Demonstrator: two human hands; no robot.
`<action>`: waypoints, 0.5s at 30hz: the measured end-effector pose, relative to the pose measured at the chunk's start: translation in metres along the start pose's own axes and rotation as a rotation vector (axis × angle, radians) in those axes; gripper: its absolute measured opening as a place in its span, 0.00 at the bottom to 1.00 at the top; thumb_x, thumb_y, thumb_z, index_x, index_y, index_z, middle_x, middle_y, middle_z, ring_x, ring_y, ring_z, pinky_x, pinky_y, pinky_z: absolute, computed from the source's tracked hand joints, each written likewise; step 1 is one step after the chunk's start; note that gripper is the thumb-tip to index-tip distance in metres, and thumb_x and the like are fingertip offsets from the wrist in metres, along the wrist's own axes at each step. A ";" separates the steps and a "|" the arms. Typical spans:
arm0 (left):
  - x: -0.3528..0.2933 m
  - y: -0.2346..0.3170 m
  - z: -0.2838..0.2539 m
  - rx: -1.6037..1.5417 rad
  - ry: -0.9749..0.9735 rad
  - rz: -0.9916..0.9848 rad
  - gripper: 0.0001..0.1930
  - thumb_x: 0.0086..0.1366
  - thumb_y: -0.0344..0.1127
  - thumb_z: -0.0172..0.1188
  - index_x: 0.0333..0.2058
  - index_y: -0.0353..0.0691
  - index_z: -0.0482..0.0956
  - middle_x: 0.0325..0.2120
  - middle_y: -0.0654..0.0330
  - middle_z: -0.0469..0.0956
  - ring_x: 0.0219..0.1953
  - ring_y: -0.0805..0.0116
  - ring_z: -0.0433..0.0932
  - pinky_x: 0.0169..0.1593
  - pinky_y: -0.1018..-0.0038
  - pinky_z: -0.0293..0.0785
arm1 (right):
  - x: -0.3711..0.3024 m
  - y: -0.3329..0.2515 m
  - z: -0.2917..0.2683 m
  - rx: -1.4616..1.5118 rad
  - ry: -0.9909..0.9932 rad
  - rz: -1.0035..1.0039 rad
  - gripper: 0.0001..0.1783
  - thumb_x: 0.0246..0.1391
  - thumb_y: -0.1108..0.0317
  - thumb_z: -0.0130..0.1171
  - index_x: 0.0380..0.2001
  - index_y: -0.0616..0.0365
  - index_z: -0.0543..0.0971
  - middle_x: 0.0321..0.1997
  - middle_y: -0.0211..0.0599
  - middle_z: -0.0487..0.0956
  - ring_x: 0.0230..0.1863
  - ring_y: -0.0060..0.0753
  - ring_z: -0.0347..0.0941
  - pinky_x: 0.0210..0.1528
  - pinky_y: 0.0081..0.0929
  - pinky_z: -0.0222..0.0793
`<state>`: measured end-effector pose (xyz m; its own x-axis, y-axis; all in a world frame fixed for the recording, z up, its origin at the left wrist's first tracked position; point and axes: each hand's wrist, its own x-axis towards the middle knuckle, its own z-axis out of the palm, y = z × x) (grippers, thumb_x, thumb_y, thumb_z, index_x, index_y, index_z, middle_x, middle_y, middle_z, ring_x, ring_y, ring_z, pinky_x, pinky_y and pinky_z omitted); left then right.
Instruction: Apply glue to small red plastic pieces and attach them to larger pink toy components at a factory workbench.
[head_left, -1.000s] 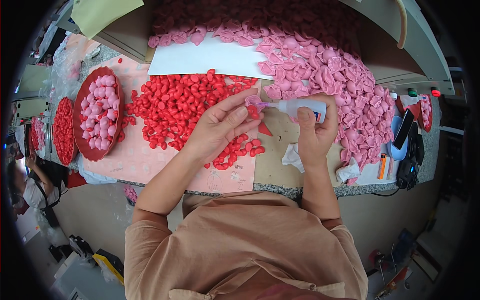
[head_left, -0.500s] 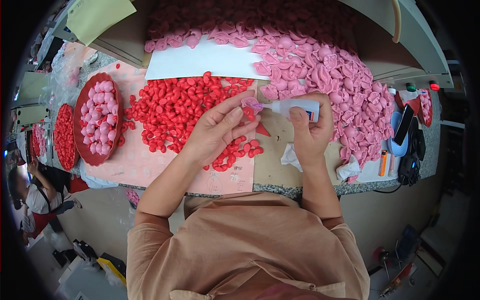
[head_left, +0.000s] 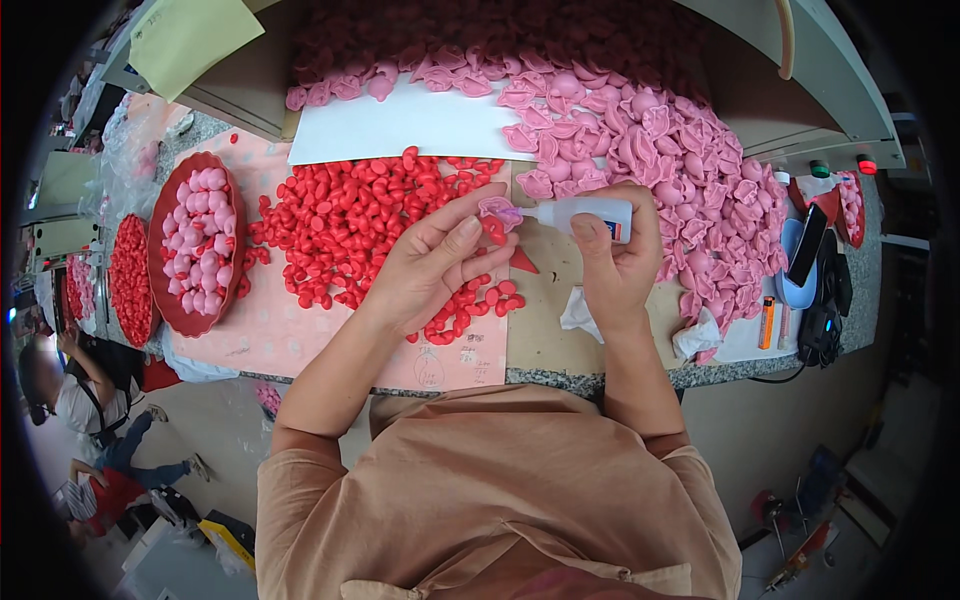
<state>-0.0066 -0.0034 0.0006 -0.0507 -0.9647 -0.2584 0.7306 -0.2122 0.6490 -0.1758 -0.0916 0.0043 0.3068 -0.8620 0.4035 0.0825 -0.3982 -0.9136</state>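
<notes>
Between the fingers of my left hand (head_left: 425,265) are a hollow pink plastic piece (head_left: 493,207) and a small glossy red piece (head_left: 494,231) just below it. My right hand (head_left: 622,270) is wrapped round a white squeeze bottle (head_left: 562,213), lying nearly level. Its narrow nozzle points left and meets the pink piece's opening; whether liquid comes out is too small to tell. Under and beyond my left hand spreads a heap of red pieces (head_left: 335,215). A large pile of pink pieces (head_left: 690,190) lies to the right of my right hand and along the back.
At the left stand a red scalloped bowl (head_left: 170,300) of pink and red pieces and a tray of red ones (head_left: 130,285). Crumpled tissues (head_left: 697,337), an orange tube (head_left: 767,322) and a phone (head_left: 808,250) lie at right. Other people (head_left: 95,400) are far left.
Both hands, with the bottle and the pink piece, have shifted very slightly left. At the far left, another person has come further into view.
</notes>
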 end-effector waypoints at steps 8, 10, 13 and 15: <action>-0.001 0.008 0.006 -0.030 0.070 -0.001 0.21 0.66 0.33 0.47 0.57 0.35 0.60 0.37 0.65 0.73 0.44 0.70 0.74 0.55 0.70 0.69 | 0.013 -0.005 -0.020 0.302 0.051 0.234 0.08 0.54 0.72 0.53 0.35 0.62 0.66 0.31 0.39 0.73 0.23 0.22 0.68 0.26 0.19 0.67; -0.001 0.010 0.002 -0.054 0.057 0.019 0.21 0.66 0.34 0.47 0.57 0.35 0.61 0.38 0.64 0.73 0.44 0.71 0.74 0.54 0.70 0.70 | 0.017 -0.014 -0.026 0.253 0.091 0.299 0.09 0.53 0.76 0.54 0.35 0.61 0.64 0.31 0.38 0.72 0.24 0.21 0.68 0.25 0.19 0.68; -0.003 0.013 -0.003 -0.082 0.033 0.057 0.21 0.67 0.36 0.47 0.56 0.35 0.61 0.39 0.61 0.74 0.44 0.70 0.74 0.53 0.70 0.71 | 0.004 -0.014 -0.044 0.106 0.082 0.342 0.13 0.51 0.78 0.54 0.36 0.59 0.62 0.31 0.38 0.73 0.25 0.24 0.69 0.26 0.19 0.69; -0.003 0.016 -0.006 -0.126 0.052 0.073 0.21 0.67 0.37 0.47 0.56 0.35 0.61 0.39 0.60 0.75 0.44 0.70 0.75 0.52 0.71 0.72 | -0.009 -0.005 -0.058 -0.248 -0.001 0.349 0.14 0.47 0.78 0.58 0.35 0.59 0.66 0.33 0.37 0.73 0.27 0.28 0.71 0.28 0.21 0.68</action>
<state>0.0090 -0.0030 0.0070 0.0385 -0.9667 -0.2531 0.8106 -0.1179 0.5736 -0.2334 -0.1003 0.0082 0.2770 -0.9582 0.0721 -0.2567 -0.1461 -0.9554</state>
